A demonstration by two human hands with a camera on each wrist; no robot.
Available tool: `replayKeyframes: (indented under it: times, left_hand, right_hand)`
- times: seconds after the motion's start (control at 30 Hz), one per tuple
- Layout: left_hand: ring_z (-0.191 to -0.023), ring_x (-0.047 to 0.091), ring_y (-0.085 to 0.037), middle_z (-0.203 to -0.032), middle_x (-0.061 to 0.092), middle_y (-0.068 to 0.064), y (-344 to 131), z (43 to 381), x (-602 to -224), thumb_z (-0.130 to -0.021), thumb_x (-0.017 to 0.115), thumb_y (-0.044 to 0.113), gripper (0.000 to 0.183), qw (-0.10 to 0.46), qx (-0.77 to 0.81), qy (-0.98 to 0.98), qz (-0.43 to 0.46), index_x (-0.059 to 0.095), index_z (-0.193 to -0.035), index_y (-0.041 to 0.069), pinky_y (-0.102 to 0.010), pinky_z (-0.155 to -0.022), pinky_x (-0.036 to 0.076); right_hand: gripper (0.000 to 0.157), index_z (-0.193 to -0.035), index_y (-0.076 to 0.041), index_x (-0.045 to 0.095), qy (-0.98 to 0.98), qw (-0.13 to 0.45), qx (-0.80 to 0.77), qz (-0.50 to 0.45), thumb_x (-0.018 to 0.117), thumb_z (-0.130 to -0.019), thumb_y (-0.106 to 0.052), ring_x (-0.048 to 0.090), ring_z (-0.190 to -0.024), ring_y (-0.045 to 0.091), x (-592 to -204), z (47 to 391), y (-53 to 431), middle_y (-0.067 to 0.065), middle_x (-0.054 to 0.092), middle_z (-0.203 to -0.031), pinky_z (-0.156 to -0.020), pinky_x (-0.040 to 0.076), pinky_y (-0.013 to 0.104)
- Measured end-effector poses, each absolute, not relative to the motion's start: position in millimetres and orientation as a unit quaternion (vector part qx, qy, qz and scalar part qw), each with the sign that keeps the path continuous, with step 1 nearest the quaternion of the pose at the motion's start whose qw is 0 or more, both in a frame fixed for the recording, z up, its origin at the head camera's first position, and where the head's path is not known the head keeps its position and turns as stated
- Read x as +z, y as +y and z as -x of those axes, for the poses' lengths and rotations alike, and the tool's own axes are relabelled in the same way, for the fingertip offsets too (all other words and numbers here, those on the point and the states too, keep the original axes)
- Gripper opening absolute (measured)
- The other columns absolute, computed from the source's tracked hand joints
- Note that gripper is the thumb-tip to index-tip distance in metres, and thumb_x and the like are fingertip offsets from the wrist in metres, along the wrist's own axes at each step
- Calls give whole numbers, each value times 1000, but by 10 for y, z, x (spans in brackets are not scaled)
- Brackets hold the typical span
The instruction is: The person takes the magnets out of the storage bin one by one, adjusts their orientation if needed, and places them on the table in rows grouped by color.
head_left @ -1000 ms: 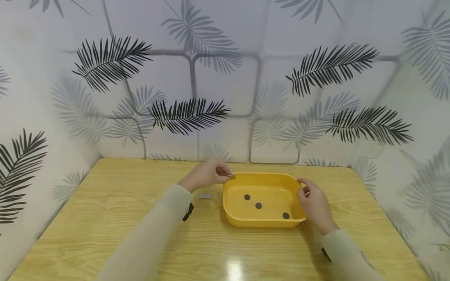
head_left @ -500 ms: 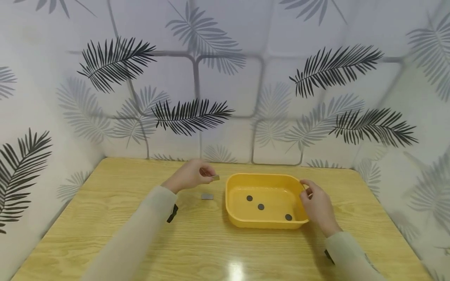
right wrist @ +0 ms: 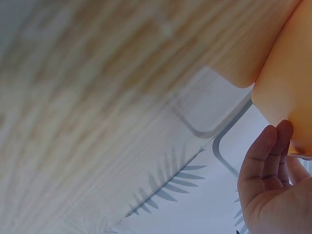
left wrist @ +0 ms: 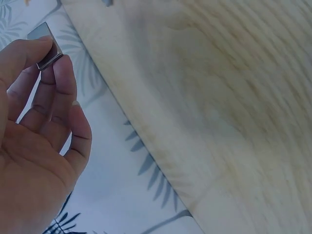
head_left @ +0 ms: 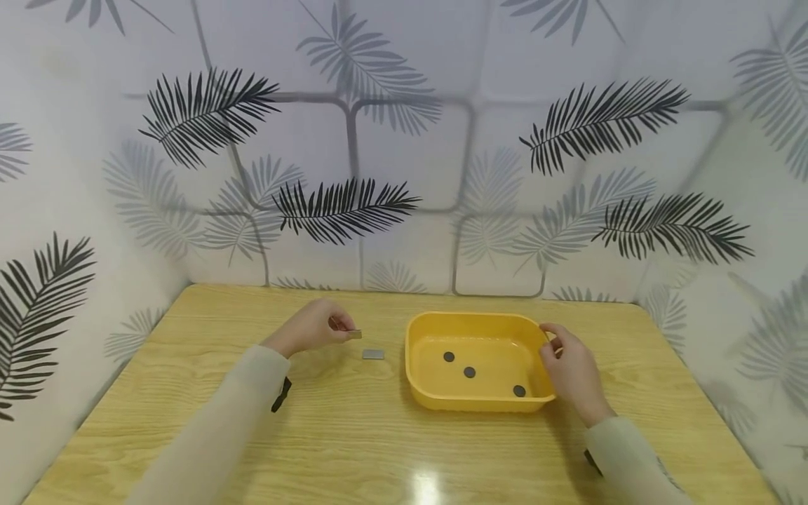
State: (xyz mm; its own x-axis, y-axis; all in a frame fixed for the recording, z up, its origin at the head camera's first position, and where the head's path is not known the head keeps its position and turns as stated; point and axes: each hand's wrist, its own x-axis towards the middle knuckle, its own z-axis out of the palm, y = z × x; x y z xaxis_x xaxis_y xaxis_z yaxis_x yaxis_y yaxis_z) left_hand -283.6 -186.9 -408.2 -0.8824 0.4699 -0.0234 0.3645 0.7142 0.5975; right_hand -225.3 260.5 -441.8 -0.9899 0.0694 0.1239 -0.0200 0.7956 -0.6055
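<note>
Between thumb and fingertips my left hand [head_left: 313, 328] pinches a small, flat, silver rectangular block [head_left: 355, 334], held above the table. The left wrist view shows the block's [left wrist: 40, 32] shiny edge, with the thumb across one face. A second grey rectangular block [head_left: 373, 355] lies on the table, between that hand and a yellow plastic basin [head_left: 476, 402]. My right hand [head_left: 576, 375] grips the basin's right rim, and in the right wrist view its fingertips [right wrist: 283, 129] are at the outer wall. Inside, on the basin's floor, lie three dark round discs, left [head_left: 449, 357], middle [head_left: 470, 372] and right [head_left: 520, 391].
The wood-grain table [head_left: 391, 449] backs onto a wall [head_left: 404, 245] covered in leaf-patterned paper. Similar walls stand at the left and right. Black straps [head_left: 281, 394] show at both wrists.
My left hand has moved left and slightly down from the basin's left rim, past the block on the table, still pinching its block. My right hand stays at the basin's rim.
</note>
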Motion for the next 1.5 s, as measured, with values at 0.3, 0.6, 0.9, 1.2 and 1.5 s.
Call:
replayKeyframes:
  times: [0.3,0.6,0.9,1.2,1.5]
  left_hand:
    - [-88,69,-17,-95,77,-5,-2132,2820,-4215,-94,74,11,6,96,284,931,-208,79,-92,9,-39,-87,60]
    - [-89,68,-16,-98,77,-8,-2263,2788,-4285,-96,73,13,9,117,289,931,-191,79,-97,6,-37,-84,59]
    - [-87,64,-14,-97,76,-4,-2279,2771,-4350,-95,74,13,6,141,298,930,-161,79,-94,9,-35,-82,57]
    - [-92,67,-17,-103,76,-7,-2292,2769,-4405,-93,74,8,11,131,291,934,-158,78,-104,7,-38,-85,59]
    - [-96,69,-20,-107,75,-10,-2283,2763,-4436,-92,75,5,16,130,275,937,-170,78,-108,5,-39,-87,60]
  right_hand:
    - [42,-143,-2,54,-945,72,318,13,49,-103,-11,58,-78,23,-4396,2241,2588,19,66,-102,-58,46,27]
    - [42,-143,-2,54,-945,72,318,13,48,-102,-11,57,-76,22,-4393,2241,2590,19,65,-101,-57,46,27]
    - [42,-144,-2,53,-946,65,317,20,49,-103,-12,57,-77,23,-4397,2242,2588,19,65,-102,-57,46,27]
    - [42,-144,-2,54,-946,68,316,19,49,-103,-11,56,-76,22,-4400,2246,2594,18,65,-102,-56,46,26]
    - [42,-144,-3,54,-947,76,313,14,48,-103,-12,56,-75,21,-4420,2255,2605,18,65,-101,-56,46,26]
